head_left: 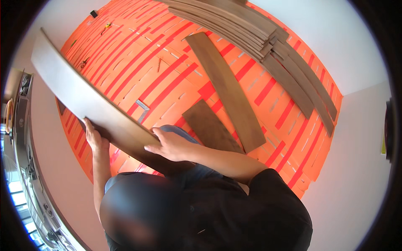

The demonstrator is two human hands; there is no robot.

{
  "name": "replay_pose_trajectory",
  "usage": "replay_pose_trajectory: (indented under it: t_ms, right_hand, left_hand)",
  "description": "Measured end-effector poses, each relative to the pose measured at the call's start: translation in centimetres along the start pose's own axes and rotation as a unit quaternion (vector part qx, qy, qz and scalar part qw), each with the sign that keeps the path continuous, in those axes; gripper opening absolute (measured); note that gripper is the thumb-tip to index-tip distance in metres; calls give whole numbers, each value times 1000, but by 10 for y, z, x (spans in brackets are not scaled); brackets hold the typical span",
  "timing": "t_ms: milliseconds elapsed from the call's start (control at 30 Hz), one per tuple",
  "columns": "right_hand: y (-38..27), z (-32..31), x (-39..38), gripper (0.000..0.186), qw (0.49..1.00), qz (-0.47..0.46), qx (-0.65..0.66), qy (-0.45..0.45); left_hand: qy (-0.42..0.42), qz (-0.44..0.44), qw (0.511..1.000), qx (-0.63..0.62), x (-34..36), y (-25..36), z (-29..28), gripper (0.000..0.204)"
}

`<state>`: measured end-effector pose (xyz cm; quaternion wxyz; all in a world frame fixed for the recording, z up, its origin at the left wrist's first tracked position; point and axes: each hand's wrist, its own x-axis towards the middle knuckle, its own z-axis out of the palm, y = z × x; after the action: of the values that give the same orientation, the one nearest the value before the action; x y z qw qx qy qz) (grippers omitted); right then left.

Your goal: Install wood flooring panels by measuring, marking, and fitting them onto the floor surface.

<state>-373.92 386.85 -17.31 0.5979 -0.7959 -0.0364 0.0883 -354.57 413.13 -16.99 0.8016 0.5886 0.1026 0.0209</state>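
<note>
A long wood-look floor plank (79, 85) is tilted up across my lap, its far end rising at the upper left and its surface catching bright light. My left hand (97, 140) grips its near-left edge, thumb on the face and the other fingers partly hidden. From the other side, my right hand (172, 145) holds the opposite edge close to the near end, with the thumb laid over the face. Just right of my right hand, a shorter brown plank (211, 127) lies on the floor beside a longer brown plank (226, 94).
Orange underlay (167, 79) with red strips covers the floor. A stack of planks (230, 27) lies at the far right, several reaching toward the right wall (356, 121). A metal square (144, 107) and a thin stick (159, 65) lie ahead; a small yellow tool (107, 26) lies farther off.
</note>
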Motion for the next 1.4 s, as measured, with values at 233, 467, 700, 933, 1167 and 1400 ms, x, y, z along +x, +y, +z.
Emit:
replay_pose_trajectory:
  t_ms: [233, 467, 700, 933, 1167, 1400]
  right_hand:
    - [41, -12, 44, 53, 981, 64, 8, 183]
    - [134, -126, -9, 67, 960, 172, -106, 197]
    - [237, -191, -134, 67, 915, 240, -224, 235]
    - [292, -189, -96, 66, 857, 359, -270, 252]
    - [327, -213, 72, 72, 879, 253, -273, 300]
    - [305, -218, 247, 71, 871, 263, -279, 305]
  left_hand:
    - [-247, -18, 964, 94, -25, 30, 11, 40]
    - [-230, -75, 922, 302, -31, 37, -93, 44]
    - [-150, -185, 908, 345, -46, 28, -172, 44]
    - [-244, -168, 877, 379, -30, 42, -155, 47]
    - [-237, -140, 883, 379, -32, 59, -146, 45]
    - [-161, -186, 899, 362, -61, 56, -173, 49]
